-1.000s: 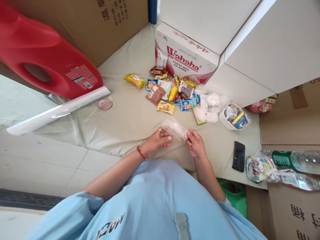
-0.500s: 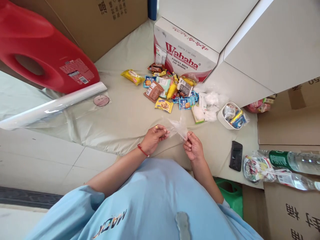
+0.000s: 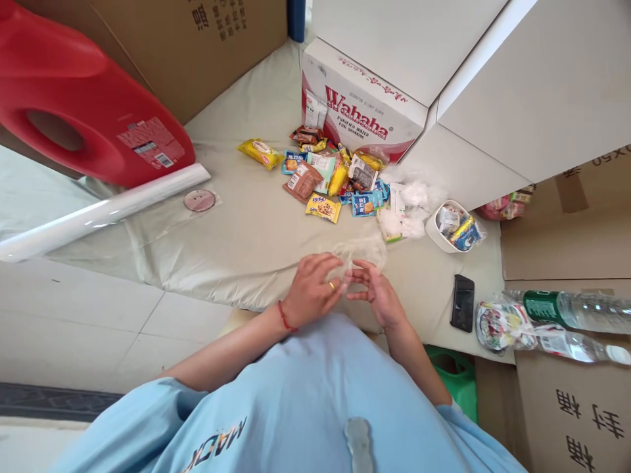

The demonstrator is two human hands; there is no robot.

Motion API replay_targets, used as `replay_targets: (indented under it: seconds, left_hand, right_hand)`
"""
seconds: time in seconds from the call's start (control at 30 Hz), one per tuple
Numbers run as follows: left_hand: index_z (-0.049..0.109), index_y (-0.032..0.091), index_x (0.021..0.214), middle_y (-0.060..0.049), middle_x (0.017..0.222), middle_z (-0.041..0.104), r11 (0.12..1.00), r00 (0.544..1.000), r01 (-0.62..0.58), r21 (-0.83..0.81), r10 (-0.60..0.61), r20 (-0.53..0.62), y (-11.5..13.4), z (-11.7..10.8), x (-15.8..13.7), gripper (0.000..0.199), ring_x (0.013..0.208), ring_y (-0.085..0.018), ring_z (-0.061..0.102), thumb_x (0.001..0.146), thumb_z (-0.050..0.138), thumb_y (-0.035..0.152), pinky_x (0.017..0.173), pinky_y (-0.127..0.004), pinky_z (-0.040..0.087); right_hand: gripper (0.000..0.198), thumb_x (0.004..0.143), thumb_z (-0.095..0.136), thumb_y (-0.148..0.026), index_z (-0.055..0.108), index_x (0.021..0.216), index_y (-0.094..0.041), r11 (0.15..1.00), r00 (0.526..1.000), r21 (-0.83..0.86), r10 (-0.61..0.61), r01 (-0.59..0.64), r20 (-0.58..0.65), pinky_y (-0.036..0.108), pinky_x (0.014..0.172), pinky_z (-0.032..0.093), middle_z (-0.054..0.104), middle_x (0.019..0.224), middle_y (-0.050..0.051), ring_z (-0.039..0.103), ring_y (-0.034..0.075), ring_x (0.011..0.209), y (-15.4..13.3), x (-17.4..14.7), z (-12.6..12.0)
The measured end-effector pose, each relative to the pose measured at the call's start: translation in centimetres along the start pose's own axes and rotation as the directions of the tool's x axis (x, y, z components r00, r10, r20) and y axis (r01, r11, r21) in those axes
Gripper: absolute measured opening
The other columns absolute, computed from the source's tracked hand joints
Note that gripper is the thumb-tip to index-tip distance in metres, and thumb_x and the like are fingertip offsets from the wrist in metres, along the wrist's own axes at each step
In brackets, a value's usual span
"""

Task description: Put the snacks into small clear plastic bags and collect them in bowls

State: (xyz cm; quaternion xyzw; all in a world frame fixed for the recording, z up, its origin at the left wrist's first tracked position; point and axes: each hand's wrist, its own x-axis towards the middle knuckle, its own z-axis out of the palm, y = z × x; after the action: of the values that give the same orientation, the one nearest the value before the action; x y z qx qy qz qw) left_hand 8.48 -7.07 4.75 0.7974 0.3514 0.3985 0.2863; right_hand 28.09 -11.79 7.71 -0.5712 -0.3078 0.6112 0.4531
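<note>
A thin clear plastic bag point(image 3: 365, 248), crumpled and see-through, lies between my two hands at the near edge of the cloth-covered surface. My left hand point(image 3: 311, 286), with a ring and a red bracelet, curls its fingers over the bag's near side. My right hand point(image 3: 383, 297) has its fingers bent around the bag's opposite side, some spaced apart. Exactly where the fingertips pinch the film is hard to make out. Beyond the hands lies a pile of wrapped snacks, among them a yellow packet point(image 3: 323, 208) and a brown packet point(image 3: 302, 182).
Several crumpled clear bags point(image 3: 417, 197) lie right of the pile, beside a white tub point(image 3: 436, 236) holding snacks. A phone point(image 3: 463, 303) and plastic bottles point(image 3: 586, 311) are at right. A Wahaha carton point(image 3: 365, 98) stands behind; a red jug point(image 3: 113, 125) and film roll point(image 3: 108, 210) are left.
The bag was stretched between both pinching hands. Now the hands are closer together, my left hand has turned over with its back upward, and the bag is bunched between them.
</note>
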Motion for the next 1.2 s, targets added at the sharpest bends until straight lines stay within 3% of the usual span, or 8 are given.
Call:
replay_targets:
  seconds: [0.13, 0.23, 0.33, 0.47, 0.57, 0.77, 1.0, 1.2]
  left_hand:
    - [0.07, 0.026, 0.082, -0.011, 0.126, 0.07, 0.975, 0.964, 0.032, -0.22, 0.028, 0.266, 1.0, 0.3, -0.7, 0.019, 0.136, -0.032, 0.053, 0.089, 0.067, 0.043, 0.121, -0.055, 0.033]
    - [0.067, 0.024, 0.091, -0.014, 0.124, 0.067, 0.923, 0.966, 0.256, -0.286, -0.254, 0.042, 0.2, 0.0, -0.4, 0.03, 0.132, -0.028, 0.055, 0.099, 0.046, 0.044, 0.117, -0.049, 0.039]
    - [0.063, 0.02, 0.113, -0.017, 0.131, 0.062, 0.853, 0.837, 0.479, -0.21, -0.515, -0.184, -1.5, -0.2, 1.0, 0.034, 0.133, -0.03, 0.052, 0.094, 0.054, 0.048, 0.118, -0.05, 0.037]
    - [0.066, 0.02, 0.104, -0.008, 0.093, 0.071, 0.739, 0.762, 0.647, -0.19, -0.639, 0.109, -3.6, -0.4, 2.9, 0.042, 0.095, -0.028, 0.066, 0.078, 0.072, 0.053, 0.093, -0.042, 0.049]
    - [0.061, 0.023, 0.081, 0.003, 0.058, 0.055, 0.641, 0.717, 0.693, -0.332, -0.662, 0.219, -4.7, -1.0, 3.1, 0.031, 0.058, -0.017, 0.053, 0.084, 0.064, 0.054, 0.063, -0.031, 0.042]
    - [0.055, 0.024, 0.076, 0.005, 0.054, 0.044, 0.611, 0.614, 0.741, -0.279, -0.784, -0.087, -6.7, -3.0, 2.0, 0.033, 0.051, -0.015, 0.042, 0.093, 0.053, 0.052, 0.057, -0.029, 0.031]
    - [0.065, 0.02, 0.115, -0.016, 0.113, 0.066, 0.759, 0.761, 0.613, 0.218, -0.494, -0.421, -6.5, -3.1, 0.2, 0.033, 0.111, -0.033, 0.059, 0.087, 0.066, 0.038, 0.099, -0.049, 0.04]
    - [0.073, 0.03, 0.099, -0.008, 0.118, 0.075, 0.935, 0.967, 0.216, 0.28, -0.245, 0.07, -6.8, -2.6, -0.5, 0.023, 0.13, -0.03, 0.059, 0.093, 0.054, 0.02, 0.118, -0.058, 0.023]
  right_hand:
    - [0.037, 0.081, 0.079, -0.053, 0.069, 0.101, -0.023, 0.993, 0.996, -0.092, -0.076, 0.071, -0.044, 0.026, 0.071, 0.055, 0.07, 0.095, 0.002, 0.063, 0.015, 0.083, 0.5, 1.7, 1.9]
    - [0.026, 0.087, 0.072, -0.048, 0.068, 0.089, -0.022, 0.978, 0.987, -0.146, -0.157, 0.151, -0.037, 0.025, 0.068, 0.05, 0.067, 0.08, -0.001, 0.057, 0.012, 0.069, 0.9, 2.5, 2.3]
    - [0.024, 0.088, 0.071, -0.047, 0.069, 0.089, -0.023, 0.965, 0.984, -0.195, -0.167, 0.177, 0.068, 0.027, 0.069, 0.049, 0.068, 0.079, 0.0, 0.058, 0.013, 0.069, 0.7, 2.2, 2.7]
    - [0.023, 0.091, 0.07, -0.047, 0.071, 0.092, -0.023, 0.956, 0.963, -0.186, -0.193, 0.228, 0.19, 0.029, 0.078, 0.05, 0.068, 0.082, 0.0, 0.06, 0.015, 0.075, 0.2, 1.2, 2.8]
    - [0.025, 0.091, 0.071, -0.048, 0.069, 0.093, -0.023, 0.969, 0.974, -0.101, -0.218, 0.224, 0.064, 0.026, 0.072, 0.05, 0.066, 0.081, 0.0, 0.059, 0.013, 0.072, 0.4, 1.2, 1.7]
    - [0.039, 0.075, 0.08, -0.053, 0.06, 0.088, -0.022, 0.999, 0.931, 0.024, -0.025, 0.036, -0.364, 0.018, 0.042, 0.033, 0.058, 0.065, -0.006, 0.044, 0.008, 0.05, 3.2, 1.8, -2.5]
    - [0.028, 0.089, 0.065, -0.05, 0.066, 0.095, -0.023, 0.851, 0.922, -0.524, -0.18, -0.029, -0.344, 0.028, 0.056, 0.044, 0.06, 0.068, -0.002, 0.052, 0.016, 0.057, 4.6, 0.7, -5.1]
    - [0.027, 0.097, 0.053, -0.035, 0.066, 0.115, -0.02, 0.429, 0.709, -0.889, -0.677, 0.161, -0.198, 0.041, 0.083, 0.051, 0.063, 0.104, 0.012, 0.06, 0.027, 0.095, 0.2, 1.2, -5.0]
